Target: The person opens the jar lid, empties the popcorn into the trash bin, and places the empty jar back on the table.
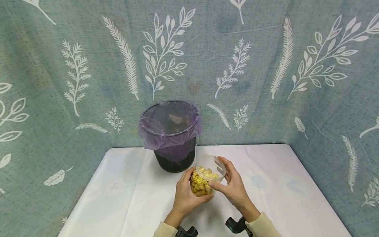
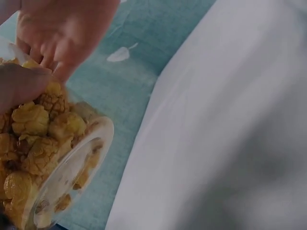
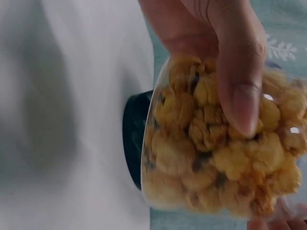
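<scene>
Below centre of the frame, a clear jar of popcorn sits between both hands, seemingly lifted off the white table; left hand grips its side, thumb apart from the fingers; right hand pinches its clear round top; cannot tell whether that is a lid or bare rim.

Main risk, as judged: spill; jar seems to lean towards frame right, so loosened contents could tumble onto the table if the top gives suddenly; a hard twist or pull by the right hand would be the cause; a weak left grip on smooth plastic could let the jar spin or slip; squeezing too hard might buckle the wall.

Lesser risk: dark bin with purple liner stands just beyond, left of centre; a jerk could knock it.
</scene>
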Demonstrator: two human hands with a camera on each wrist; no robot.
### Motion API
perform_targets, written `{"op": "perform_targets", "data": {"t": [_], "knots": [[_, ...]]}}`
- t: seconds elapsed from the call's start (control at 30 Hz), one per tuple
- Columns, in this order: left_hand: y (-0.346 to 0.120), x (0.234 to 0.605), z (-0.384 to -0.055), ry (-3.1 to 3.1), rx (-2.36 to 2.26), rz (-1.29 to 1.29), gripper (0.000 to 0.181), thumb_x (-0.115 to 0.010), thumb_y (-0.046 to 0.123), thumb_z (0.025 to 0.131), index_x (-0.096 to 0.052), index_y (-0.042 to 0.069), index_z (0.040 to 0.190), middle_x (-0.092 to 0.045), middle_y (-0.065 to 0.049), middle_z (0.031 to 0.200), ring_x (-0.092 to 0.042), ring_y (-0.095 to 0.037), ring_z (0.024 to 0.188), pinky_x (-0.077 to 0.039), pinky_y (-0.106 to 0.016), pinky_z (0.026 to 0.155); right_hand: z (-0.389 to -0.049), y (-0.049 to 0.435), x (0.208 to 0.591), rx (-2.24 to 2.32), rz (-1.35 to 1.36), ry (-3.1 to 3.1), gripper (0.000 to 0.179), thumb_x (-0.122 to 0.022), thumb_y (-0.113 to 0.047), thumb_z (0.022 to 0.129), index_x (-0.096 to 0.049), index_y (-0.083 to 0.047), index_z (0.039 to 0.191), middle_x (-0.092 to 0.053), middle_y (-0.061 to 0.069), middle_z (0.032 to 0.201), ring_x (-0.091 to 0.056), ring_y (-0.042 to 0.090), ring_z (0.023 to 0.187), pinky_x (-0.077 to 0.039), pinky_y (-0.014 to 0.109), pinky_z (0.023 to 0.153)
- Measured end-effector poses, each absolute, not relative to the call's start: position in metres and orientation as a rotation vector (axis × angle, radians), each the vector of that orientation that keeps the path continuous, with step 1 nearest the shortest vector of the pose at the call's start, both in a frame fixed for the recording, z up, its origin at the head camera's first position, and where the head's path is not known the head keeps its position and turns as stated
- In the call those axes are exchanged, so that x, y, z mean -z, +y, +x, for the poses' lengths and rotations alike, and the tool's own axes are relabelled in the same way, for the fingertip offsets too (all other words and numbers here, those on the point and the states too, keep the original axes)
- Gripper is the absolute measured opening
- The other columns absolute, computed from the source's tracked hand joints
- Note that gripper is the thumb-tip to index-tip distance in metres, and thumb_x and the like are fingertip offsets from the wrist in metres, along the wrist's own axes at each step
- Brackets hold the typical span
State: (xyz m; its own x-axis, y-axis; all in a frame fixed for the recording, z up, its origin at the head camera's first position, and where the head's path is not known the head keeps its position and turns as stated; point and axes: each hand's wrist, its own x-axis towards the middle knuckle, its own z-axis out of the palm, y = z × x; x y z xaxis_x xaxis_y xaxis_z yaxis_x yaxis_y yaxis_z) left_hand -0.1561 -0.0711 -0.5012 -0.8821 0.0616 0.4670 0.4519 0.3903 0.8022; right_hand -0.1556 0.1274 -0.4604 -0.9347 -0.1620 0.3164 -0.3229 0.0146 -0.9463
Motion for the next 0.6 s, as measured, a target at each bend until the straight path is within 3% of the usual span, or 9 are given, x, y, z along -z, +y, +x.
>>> {"op": "perform_targets", "data": {"t": [0.07, 0.13, 0.37, 0.6], "knots": [[-0.070, 0.501, -0.156, -2.292, 1.493, -0.457, 0.103, -0.105, 0.034, 0.056, -0.057, 0.008, 0.143, -0.066, 0.003, 0.134, -0.064, -0.018, 0.120, -0.053, -0.050, 0.103, -0.156, 0.125, 0.460, -2.051, 0.483, -2.152, 0.091, -0.087, -0.003, 0.084, -0.034, 0.001, 0.159, -0.042, 0.018, 0.162, -0.041, 0.037, 0.148, -0.026, 0.057, 0.123], [-0.070, 0.500, -0.156, -2.292, 1.493, -0.484, 0.102, -0.105, 0.034, 0.057, -0.058, 0.009, 0.143, -0.066, 0.003, 0.133, -0.064, -0.017, 0.119, -0.054, -0.048, 0.102, -0.156, 0.125, 0.460, -2.052, 0.468, -2.140, 0.090, -0.087, -0.002, 0.083, -0.036, 0.001, 0.158, -0.044, 0.019, 0.159, -0.043, 0.037, 0.147, -0.028, 0.055, 0.122], [-0.079, 0.497, -0.159, -2.283, 1.588, -0.640, 0.094, -0.103, 0.032, 0.064, -0.058, 0.011, 0.143, -0.067, 0.002, 0.130, -0.066, -0.018, 0.114, -0.057, -0.041, 0.098, -0.159, 0.134, 0.459, -2.117, 0.622, -2.095, 0.087, -0.087, -0.003, 0.084, -0.038, 0.002, 0.156, -0.046, 0.020, 0.157, -0.045, 0.034, 0.144, -0.036, 0.022, 0.116], [-0.090, 0.491, -0.160, -2.344, 1.729, -0.788, 0.092, -0.103, 0.029, 0.064, -0.059, 0.017, 0.144, -0.067, 0.005, 0.132, -0.065, -0.018, 0.118, -0.054, -0.043, 0.101, -0.165, 0.150, 0.456, -2.246, 0.968, -2.002, 0.088, -0.087, -0.005, 0.085, -0.037, 0.004, 0.157, -0.042, 0.027, 0.157, -0.046, 0.028, 0.143, -0.041, 0.028, 0.116]]}}
